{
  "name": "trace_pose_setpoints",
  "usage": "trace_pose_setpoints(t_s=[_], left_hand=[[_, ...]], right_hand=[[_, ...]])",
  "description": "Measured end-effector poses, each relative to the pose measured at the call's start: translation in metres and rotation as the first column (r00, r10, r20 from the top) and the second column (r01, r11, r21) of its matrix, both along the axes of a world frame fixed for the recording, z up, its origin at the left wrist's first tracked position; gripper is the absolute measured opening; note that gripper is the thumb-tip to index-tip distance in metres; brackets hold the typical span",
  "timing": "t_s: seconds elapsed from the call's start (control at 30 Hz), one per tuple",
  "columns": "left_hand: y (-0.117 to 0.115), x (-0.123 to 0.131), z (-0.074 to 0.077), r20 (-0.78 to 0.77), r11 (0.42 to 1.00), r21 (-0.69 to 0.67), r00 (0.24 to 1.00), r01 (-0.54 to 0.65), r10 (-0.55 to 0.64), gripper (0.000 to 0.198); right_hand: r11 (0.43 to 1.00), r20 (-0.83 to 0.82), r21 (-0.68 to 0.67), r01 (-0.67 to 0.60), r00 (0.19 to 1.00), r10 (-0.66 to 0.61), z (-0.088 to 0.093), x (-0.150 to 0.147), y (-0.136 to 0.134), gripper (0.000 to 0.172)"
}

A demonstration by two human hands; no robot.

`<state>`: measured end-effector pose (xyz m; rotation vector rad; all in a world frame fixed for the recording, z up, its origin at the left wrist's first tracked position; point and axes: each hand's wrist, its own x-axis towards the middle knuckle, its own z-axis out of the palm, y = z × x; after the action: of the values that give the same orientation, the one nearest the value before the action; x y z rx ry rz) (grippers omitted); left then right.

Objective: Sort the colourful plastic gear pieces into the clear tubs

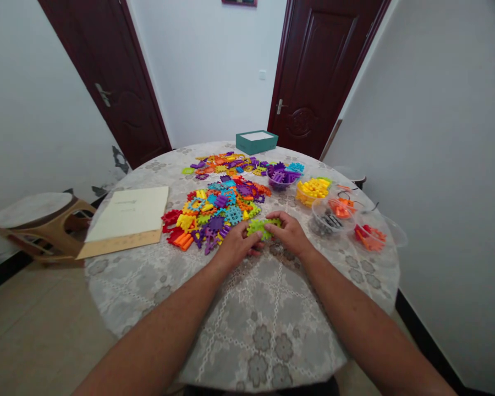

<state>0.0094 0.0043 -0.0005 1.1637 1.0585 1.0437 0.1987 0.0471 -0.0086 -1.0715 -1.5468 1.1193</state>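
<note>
Between my two hands are lime-green toothed plastic building pieces [257, 227], held just above the tablecloth. My left hand [238, 245] grips them from the left, thumb on top. From the right, my right hand [289, 233] pinches the green plastic between thumb and fingers. Whether the green parts are joined I cannot tell, as my fingers hide some of them. Just beyond my left hand spreads a heap of mixed building pieces [215, 223] in red, yellow, blue, purple and orange.
Further back lies a second pile of pieces [220, 165]. Clear bowls stand on the right, with purple pieces [281, 175], yellow pieces [312, 190], grey pieces [329, 221] and red-orange pieces [370, 237]. A teal box [256, 144] sits at the far edge, an open booklet [127, 214] at left.
</note>
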Motion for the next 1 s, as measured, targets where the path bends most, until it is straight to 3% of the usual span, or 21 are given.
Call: trace_pose_setpoints(t_s=[0.13,0.3,0.4,0.6,0.73,0.87,1.0], left_hand=[[0.000,0.002,-0.004,0.046,0.999,-0.029,0.998,-0.044,0.046,0.035],[0.001,0.004,-0.002,0.159,0.987,-0.088,0.977,-0.133,0.146,0.039],[0.001,0.005,-0.003,0.200,0.980,-0.140,0.965,-0.141,0.167,0.043],[-0.002,0.006,-0.001,0.361,0.988,-0.152,0.931,0.000,0.056,0.040],[-0.004,0.007,-0.003,0.328,0.992,-0.121,0.945,0.031,0.010,0.041],[-0.002,0.008,-0.005,0.298,0.990,-0.128,0.950,-0.056,0.092,0.040],[0.003,0.003,0.003,0.331,0.950,-0.147,0.892,-0.274,0.309,0.041]], right_hand=[[0.998,0.077,0.054,0.038,0.996,-0.042,0.001,-0.002,-0.003,0.032],[0.986,-0.153,-0.072,0.152,0.975,-0.161,-0.002,0.000,0.002,0.033],[0.989,-0.201,0.004,0.145,0.969,-0.141,0.001,-0.001,-0.001,0.035],[0.982,0.024,0.156,0.105,0.994,-0.110,0.005,-0.015,-0.014,0.027],[0.960,0.119,0.259,0.105,0.983,-0.139,0.000,-0.019,-0.013,0.025],[0.948,0.160,0.314,0.060,0.980,-0.115,-0.005,-0.016,-0.008,0.034],[0.898,0.322,0.433,0.082,0.916,-0.239,-0.013,-0.011,0.009,0.040]])
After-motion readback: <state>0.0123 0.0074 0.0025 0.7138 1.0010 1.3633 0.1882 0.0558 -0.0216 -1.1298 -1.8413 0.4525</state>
